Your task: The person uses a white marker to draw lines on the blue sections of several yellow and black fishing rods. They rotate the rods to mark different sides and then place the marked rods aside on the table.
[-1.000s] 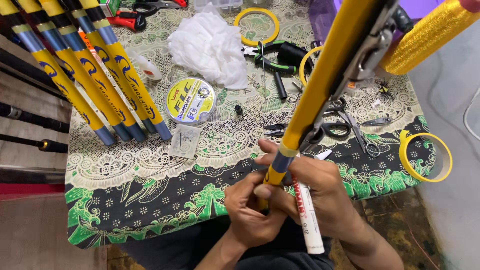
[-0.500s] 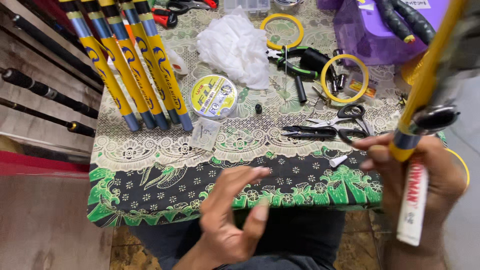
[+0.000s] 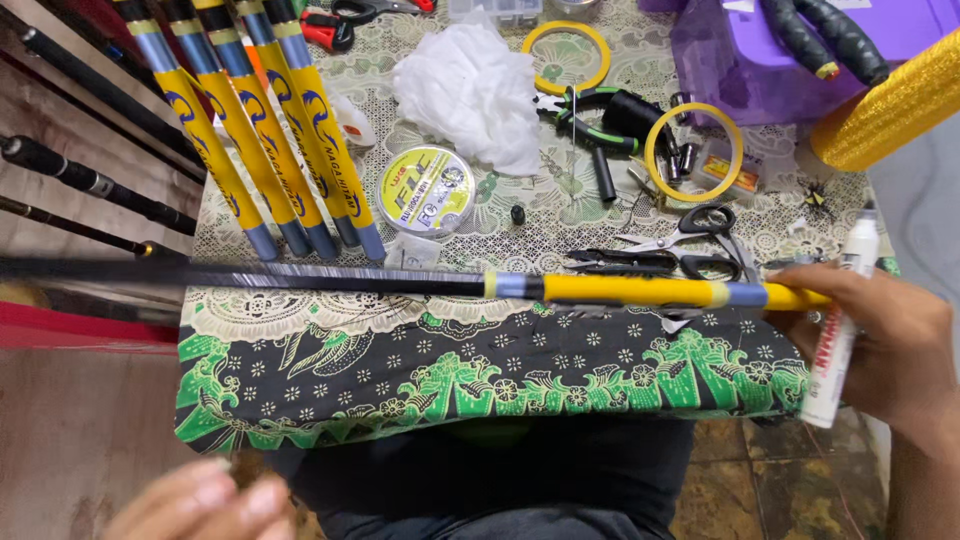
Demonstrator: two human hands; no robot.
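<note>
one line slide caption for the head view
Right hand holds a yellow-and-black rod and white marker across a patterned cloth.

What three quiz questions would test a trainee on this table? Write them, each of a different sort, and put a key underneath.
1. Multiple choice: besides the yellow-and-black rod, what does the right hand hold? A) a white marker B) scissors C) pliers
2. True or false: the left hand grips the rod.
3. Fill in: the number of yellow tape rings in view on the patterned cloth is ____.

Key: 1 A. 2 false: the left hand is low in the view, apart from the rod. 3 two.
</note>
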